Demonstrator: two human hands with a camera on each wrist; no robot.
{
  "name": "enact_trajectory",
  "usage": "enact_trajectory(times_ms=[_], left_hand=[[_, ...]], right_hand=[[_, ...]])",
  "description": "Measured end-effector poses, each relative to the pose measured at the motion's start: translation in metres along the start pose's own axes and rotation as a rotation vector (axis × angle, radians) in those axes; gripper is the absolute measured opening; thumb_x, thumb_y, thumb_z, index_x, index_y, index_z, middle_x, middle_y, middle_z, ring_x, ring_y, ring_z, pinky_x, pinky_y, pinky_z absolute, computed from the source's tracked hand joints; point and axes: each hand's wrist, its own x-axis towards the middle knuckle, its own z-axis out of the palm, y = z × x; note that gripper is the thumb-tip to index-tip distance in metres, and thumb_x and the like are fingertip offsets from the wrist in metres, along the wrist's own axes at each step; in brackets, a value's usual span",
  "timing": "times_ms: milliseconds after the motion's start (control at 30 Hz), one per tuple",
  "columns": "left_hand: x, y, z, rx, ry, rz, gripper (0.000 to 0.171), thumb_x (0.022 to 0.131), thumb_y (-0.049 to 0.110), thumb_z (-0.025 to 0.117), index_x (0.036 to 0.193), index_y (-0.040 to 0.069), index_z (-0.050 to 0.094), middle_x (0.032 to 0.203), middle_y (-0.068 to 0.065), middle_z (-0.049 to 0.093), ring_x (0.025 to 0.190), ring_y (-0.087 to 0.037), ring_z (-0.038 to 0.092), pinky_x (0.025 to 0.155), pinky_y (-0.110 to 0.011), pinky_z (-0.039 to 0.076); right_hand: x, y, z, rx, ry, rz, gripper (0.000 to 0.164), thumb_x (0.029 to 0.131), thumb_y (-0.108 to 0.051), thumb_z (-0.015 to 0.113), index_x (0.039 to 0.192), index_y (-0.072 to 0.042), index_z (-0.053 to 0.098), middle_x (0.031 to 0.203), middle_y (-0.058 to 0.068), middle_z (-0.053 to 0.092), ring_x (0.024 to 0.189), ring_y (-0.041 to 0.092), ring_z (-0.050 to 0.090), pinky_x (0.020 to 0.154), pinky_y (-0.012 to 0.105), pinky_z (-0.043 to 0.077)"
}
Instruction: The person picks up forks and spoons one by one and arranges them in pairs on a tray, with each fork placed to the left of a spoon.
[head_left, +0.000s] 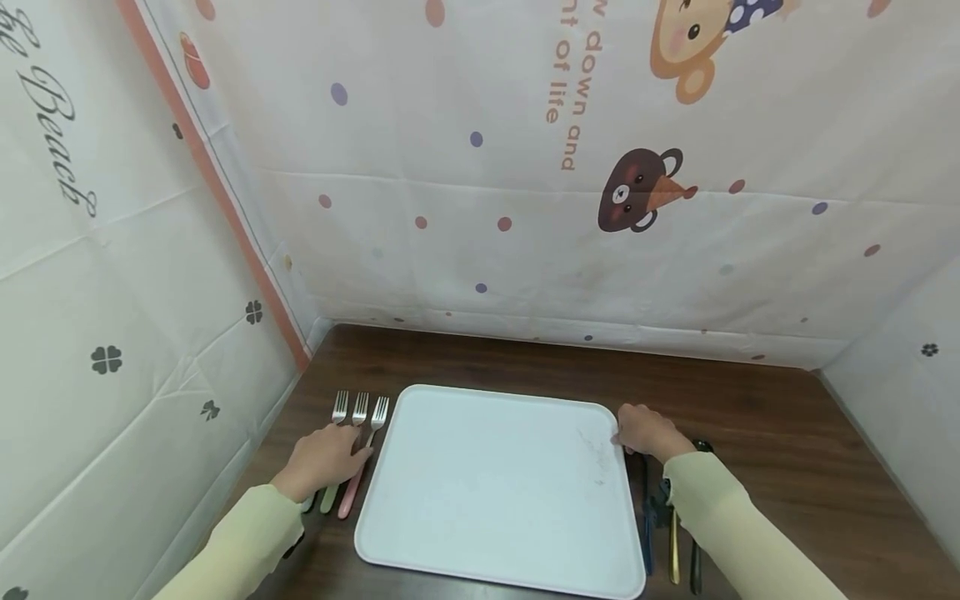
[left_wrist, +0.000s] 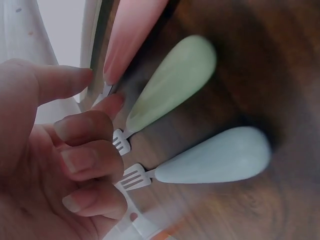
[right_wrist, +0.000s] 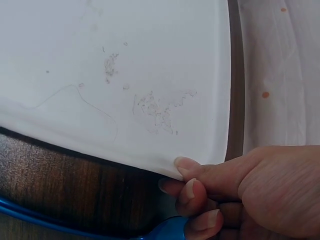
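A white rectangular tray (head_left: pixel 495 492) with rounded corners lies on the table. At its far right corner my right hand (head_left: pixel 651 432) pinches the rim, thumb on top and fingers underneath in the right wrist view. Left of the tray, my left hand (head_left: pixel 322 458) is over three forks, fingers loosely bent and thumb extended, gripping none of them. The forks have a pink handle (left_wrist: pixel 132 37), a green handle (left_wrist: pixel 175 82) and a pale blue handle (left_wrist: pixel 215 157). In the head view the hand covers part of them; whether its fingertips touch a fork, I cannot tell.
Right of the tray lie several utensils, partly under the right forearm: a blue one (head_left: pixel 648 542), one with a gold handle (head_left: pixel 674 550) and a dark one (head_left: pixel 696 567). Patterned white sheets (head_left: pixel 450 167) enclose the brown wooden table (head_left: pixel 787 433) at the back and sides.
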Motion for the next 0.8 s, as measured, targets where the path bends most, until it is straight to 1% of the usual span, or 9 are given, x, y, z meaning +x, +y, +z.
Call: enact_trajectory(times_ms=[167,367,467,600,800], left_hand=[[-0.008,-0.002,0.002,0.019,-0.009,0.013,0.028,0.089,0.034,0.062,0.07,0.013,0.056,0.061,-0.001,0.051,0.055,-0.017,0.048,0.049,-0.036,0.038],[-0.012,-0.004,0.002,0.03,0.001,0.012,0.027,0.089,0.034,0.064,0.073,0.012,0.06,0.066,-0.003,0.059,0.058,-0.017,0.053,0.051,-0.04,0.044],[-0.012,-0.004,0.002,0.014,-0.008,0.018,0.028,0.089,0.034,0.064,0.071,0.013,0.058,0.064,-0.002,0.058,0.057,-0.017,0.053,0.051,-0.039,0.043],[-0.012,-0.003,0.006,0.0,-0.019,0.025,0.027,0.088,0.032,0.064,0.069,0.015,0.056,0.062,0.0,0.055,0.056,-0.015,0.052,0.051,-0.038,0.043],[-0.014,-0.002,0.01,-0.003,-0.01,0.021,0.027,0.088,0.027,0.063,0.066,0.016,0.053,0.057,0.003,0.052,0.054,-0.015,0.051,0.049,-0.037,0.04]], right_hand=[[0.002,0.0,-0.003,-0.006,-0.022,0.003,0.014,0.089,-0.01,0.065,0.076,-0.006,0.063,0.06,0.004,0.057,0.056,0.016,0.048,0.056,0.031,0.038],[0.004,0.003,-0.001,0.031,-0.042,-0.03,0.024,0.089,-0.009,0.064,0.065,-0.006,0.061,0.053,0.001,0.051,0.052,0.014,0.044,0.056,0.029,0.038],[0.006,0.006,0.001,0.063,-0.048,-0.037,0.027,0.088,-0.007,0.064,0.062,-0.005,0.06,0.052,0.0,0.048,0.05,0.013,0.043,0.055,0.027,0.037],[0.009,0.008,0.002,0.077,-0.051,-0.028,0.025,0.088,-0.007,0.065,0.063,-0.005,0.06,0.052,0.0,0.048,0.051,0.013,0.043,0.055,0.027,0.036],[0.01,0.008,0.0,0.094,-0.053,-0.036,0.025,0.088,-0.005,0.065,0.063,-0.006,0.06,0.053,0.001,0.05,0.052,0.014,0.045,0.056,0.027,0.037]])
